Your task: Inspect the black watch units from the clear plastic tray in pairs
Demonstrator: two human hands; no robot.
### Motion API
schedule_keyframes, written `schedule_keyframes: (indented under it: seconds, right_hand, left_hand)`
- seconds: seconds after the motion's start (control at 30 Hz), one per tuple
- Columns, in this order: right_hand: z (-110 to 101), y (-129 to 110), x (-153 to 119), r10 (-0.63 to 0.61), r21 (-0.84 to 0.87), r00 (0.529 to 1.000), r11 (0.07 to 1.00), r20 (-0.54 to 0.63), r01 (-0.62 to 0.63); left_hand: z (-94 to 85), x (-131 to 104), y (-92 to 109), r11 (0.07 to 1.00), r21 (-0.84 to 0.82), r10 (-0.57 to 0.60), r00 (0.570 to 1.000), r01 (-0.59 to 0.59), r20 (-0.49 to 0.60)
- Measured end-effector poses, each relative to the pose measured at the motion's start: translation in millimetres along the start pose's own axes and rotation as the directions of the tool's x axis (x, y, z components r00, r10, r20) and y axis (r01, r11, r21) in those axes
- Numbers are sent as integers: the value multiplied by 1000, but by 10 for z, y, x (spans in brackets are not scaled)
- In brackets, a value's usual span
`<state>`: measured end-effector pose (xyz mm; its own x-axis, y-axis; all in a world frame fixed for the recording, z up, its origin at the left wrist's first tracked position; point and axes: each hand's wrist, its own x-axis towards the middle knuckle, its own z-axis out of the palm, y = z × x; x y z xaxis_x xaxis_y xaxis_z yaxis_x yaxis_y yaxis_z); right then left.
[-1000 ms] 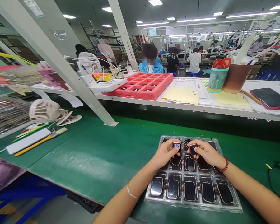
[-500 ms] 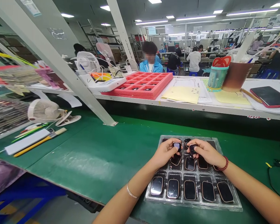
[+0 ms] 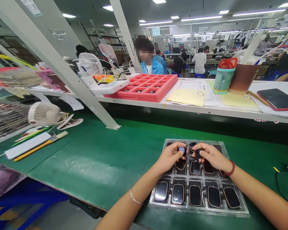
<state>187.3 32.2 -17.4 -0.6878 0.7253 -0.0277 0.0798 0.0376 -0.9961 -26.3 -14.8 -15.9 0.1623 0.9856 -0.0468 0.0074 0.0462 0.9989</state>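
- Above the clear plastic tray, left hand and right hand each pinch a black square watch.
- Green tabletop spreads beyond tray's left edge.
- Blue-jacketed person has shifted left.

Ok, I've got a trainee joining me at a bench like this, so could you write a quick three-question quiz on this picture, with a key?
1. How many watch-like units lie in the nearest row of the clear tray?
2. Where does the red foam tray sit? A) on the floor; B) on the raised white shelf; C) on a stool.
3. True or false: the left hand and the right hand are each holding a unit.

Key: 1. Five. 2. B. 3. True; the left-hand unit shows a QR-style code.
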Motion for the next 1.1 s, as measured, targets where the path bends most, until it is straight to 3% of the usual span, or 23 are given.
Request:
schedule_keyframes:
  seconds: [1.1]
  right_hand:
    - [5, -21, -4, -3, -9, 1000, 1000, 14, 3]
  left_hand:
    - [-11, 11, -40, 1000, 9, 7, 1000, -8, 26]
